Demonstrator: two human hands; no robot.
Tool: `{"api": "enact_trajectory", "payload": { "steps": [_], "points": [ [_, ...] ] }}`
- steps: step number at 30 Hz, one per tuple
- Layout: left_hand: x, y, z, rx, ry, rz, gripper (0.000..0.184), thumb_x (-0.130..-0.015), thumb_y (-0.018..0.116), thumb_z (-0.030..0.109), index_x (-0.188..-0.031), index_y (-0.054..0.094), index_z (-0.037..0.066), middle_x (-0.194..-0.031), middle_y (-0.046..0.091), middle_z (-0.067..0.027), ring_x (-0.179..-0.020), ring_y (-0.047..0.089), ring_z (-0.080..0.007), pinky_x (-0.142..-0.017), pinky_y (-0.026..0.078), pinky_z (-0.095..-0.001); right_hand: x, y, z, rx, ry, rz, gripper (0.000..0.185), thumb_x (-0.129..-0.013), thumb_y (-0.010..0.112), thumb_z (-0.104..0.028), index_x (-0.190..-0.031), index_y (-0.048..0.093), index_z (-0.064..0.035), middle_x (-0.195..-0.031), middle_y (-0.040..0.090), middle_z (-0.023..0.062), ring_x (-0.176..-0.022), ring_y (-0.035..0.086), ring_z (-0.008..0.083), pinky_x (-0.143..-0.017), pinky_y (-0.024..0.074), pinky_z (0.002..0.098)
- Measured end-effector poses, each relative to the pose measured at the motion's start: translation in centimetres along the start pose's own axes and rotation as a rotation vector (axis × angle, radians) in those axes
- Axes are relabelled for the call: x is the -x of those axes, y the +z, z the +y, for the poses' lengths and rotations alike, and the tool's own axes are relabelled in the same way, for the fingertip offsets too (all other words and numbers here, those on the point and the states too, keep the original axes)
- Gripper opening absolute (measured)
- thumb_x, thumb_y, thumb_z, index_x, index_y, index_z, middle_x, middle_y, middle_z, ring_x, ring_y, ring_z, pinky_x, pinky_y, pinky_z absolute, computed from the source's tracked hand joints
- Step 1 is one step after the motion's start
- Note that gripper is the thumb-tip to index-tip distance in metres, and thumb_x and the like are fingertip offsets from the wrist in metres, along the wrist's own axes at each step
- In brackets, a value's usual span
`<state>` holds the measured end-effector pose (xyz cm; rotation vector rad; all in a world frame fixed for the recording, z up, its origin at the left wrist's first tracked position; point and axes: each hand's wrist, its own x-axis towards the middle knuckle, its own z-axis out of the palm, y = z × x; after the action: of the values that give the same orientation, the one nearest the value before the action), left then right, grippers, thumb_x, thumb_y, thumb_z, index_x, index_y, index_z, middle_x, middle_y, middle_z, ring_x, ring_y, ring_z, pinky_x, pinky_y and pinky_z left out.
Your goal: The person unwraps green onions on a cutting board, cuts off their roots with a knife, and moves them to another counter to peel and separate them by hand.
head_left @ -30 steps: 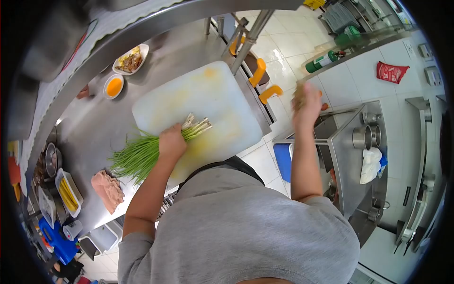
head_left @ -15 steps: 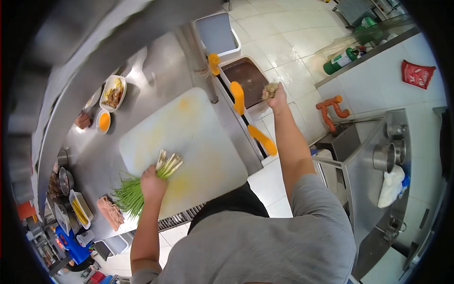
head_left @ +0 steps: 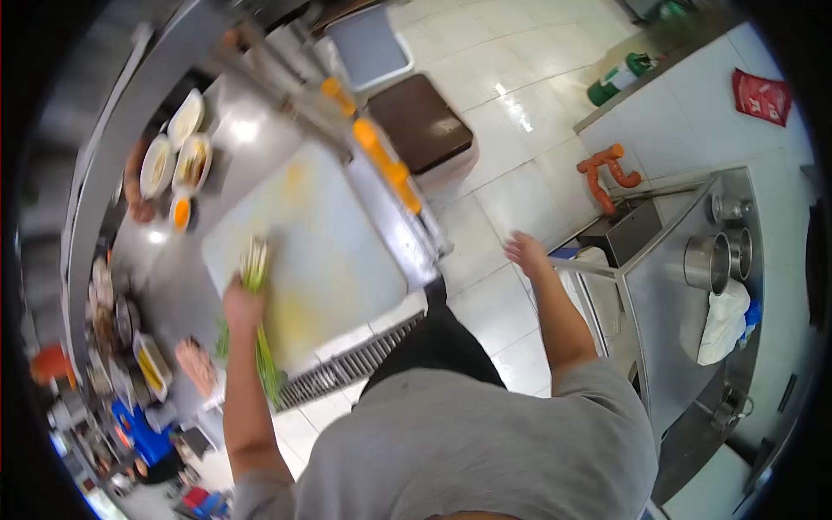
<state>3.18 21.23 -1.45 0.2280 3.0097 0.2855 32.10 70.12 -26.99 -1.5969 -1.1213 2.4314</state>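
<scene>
Closed around a bunch of spring onions (head_left: 255,264), the left grip (head_left: 244,305) holds them at the left edge of the cutting board (head_left: 325,264), white ends over the board, greens trailing toward its near left corner. Fingers spread, the right grip (head_left: 527,251) stands wide over the floor, well apart from the board, and I see nothing in it.

Orange handles (head_left: 381,160) line the right edge of the tabletop (head_left: 165,277), standing between the board and a brown bin (head_left: 420,121). Along the far edge, white dishes (head_left: 157,165) cluster around a small bowl of something orange (head_left: 180,212); another person's hand (head_left: 141,210) rests just beside it. Toward the near left corner lie pink meat (head_left: 195,364) and a tray of yellow strips (head_left: 153,368).

The left forearm covers part of the greens, so I cannot make out their full spread. A metal post blurs across the far right corner, the other person's body is hidden beyond the shelf, and clutter past the tray is too smeared to name.
</scene>
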Motion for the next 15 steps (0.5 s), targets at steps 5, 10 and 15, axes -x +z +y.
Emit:
{"api": "enact_trajectory", "payload": {
  "steps": [5,10,15],
  "points": [
    [-1.7,-3.4,-1.0,0.076,-0.065,-0.109,0.051,-0.061,0.062,0.016,-0.108,0.057,-0.004,-0.085,0.065,-0.0234,-0.079,0.065,-0.0356,-0.071,0.051,-0.0405,15.1,-17.0,10.1,-0.15,0.129,0.364,0.032,-0.089,0.054,-0.022,-0.113,0.051,-0.0017,-0.093,0.058,0.0151,-0.083,0.059,0.0259,-0.076,0.0507,0.0394],
    [0.0,0.9,-2.0,0.005,0.059,-0.097,0.048,-0.062,0.063,0.019,-0.104,0.059,-0.004,-0.093,0.065,-0.0243,-0.091,0.062,-0.0353,-0.082,0.049,-0.04,26.5,-23.7,16.5,-0.194,0.226,0.47,0.025,-0.087,0.056,-0.02,-0.103,0.052,-0.001,-0.088,0.059,0.0135,-0.072,0.06,0.0251,-0.07,0.0511,0.0371],
    [3.4,1.9,0.1,-0.128,0.033,-0.116,0.039,-0.065,0.063,0.019,-0.098,0.06,-0.001,-0.096,0.064,-0.024,-0.094,0.062,-0.0349,-0.083,0.049,-0.0404,29.6,-26.3,21.1,-0.19,0.234,0.491,0.029,-0.087,0.056,-0.021,-0.108,0.052,-0.0018,-0.092,0.059,0.0142,-0.08,0.059,0.0269,-0.074,0.0499,0.0393]
  ]
}}
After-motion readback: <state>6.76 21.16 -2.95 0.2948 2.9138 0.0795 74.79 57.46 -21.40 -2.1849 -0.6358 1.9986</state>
